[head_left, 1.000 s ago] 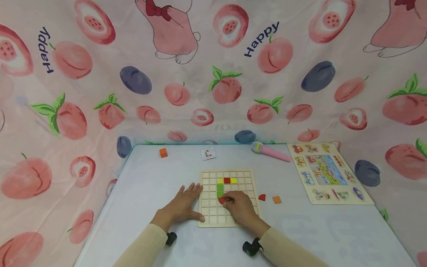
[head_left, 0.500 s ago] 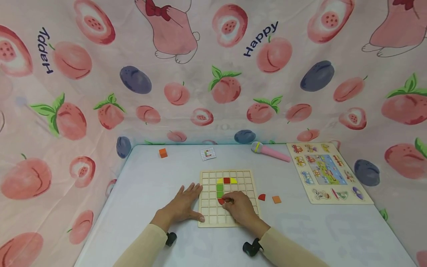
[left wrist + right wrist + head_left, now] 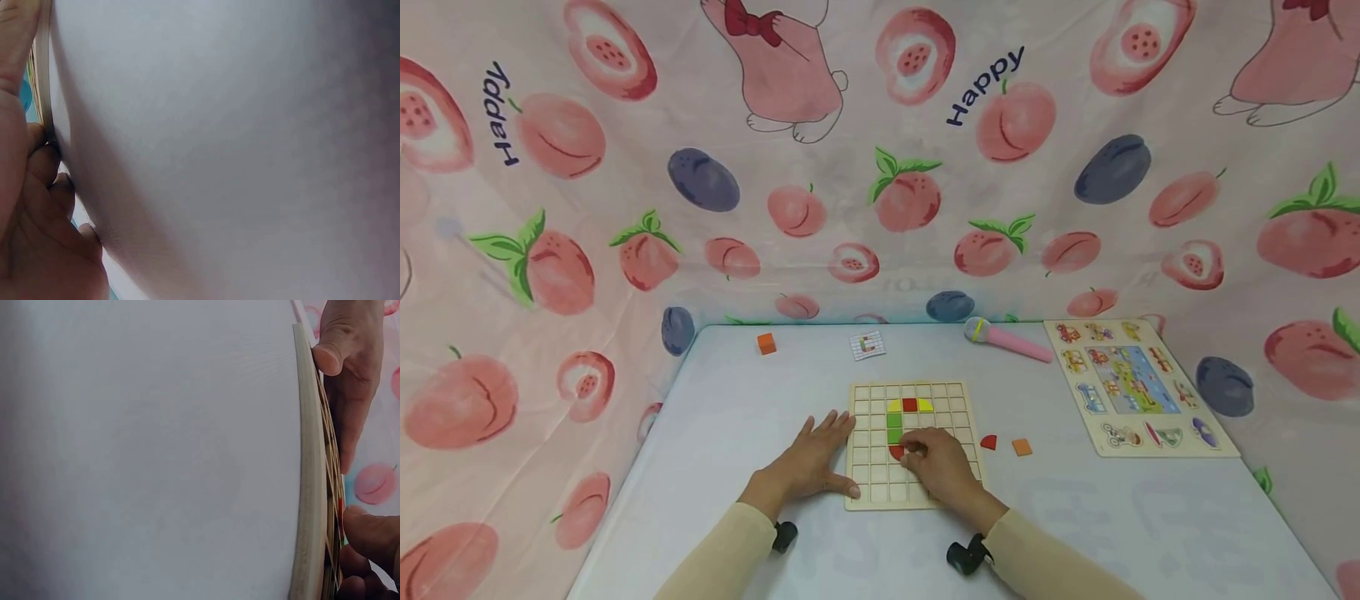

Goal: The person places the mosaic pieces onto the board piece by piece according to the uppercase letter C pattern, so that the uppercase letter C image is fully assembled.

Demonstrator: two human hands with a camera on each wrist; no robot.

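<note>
A wooden grid board [image 3: 872, 492] lies on the table. Its cells hold two yellow quarter-round tiles [image 3: 927, 406], a red square tile [image 3: 911, 405] and two green tiles [image 3: 894, 428]. My right hand [image 3: 942, 468] is over the board, thumb and fingers pinching a red quarter-round tile [image 3: 896, 452] at the cell below the green ones; the fingers partly cover it. My left hand [image 3: 808, 462] lies with fingers spread, fingertips and thumb touching the board's left edge. In the right wrist view the left thumb [image 3: 328, 359] rests on the board's rim.
Right of the board lie another red quarter-round tile [image 3: 989, 442] and an orange square tile [image 3: 1022, 447]. Behind are an orange cube [image 3: 766, 343], a small pattern card [image 3: 868, 345] and a pink toy microphone [image 3: 1011, 342]. A picture puzzle board [image 3: 1138, 392] lies at the right.
The red quarter-round tile under my right fingers has shifted slightly left and turned to line up with its cell. My left hand has stayed in place.
</note>
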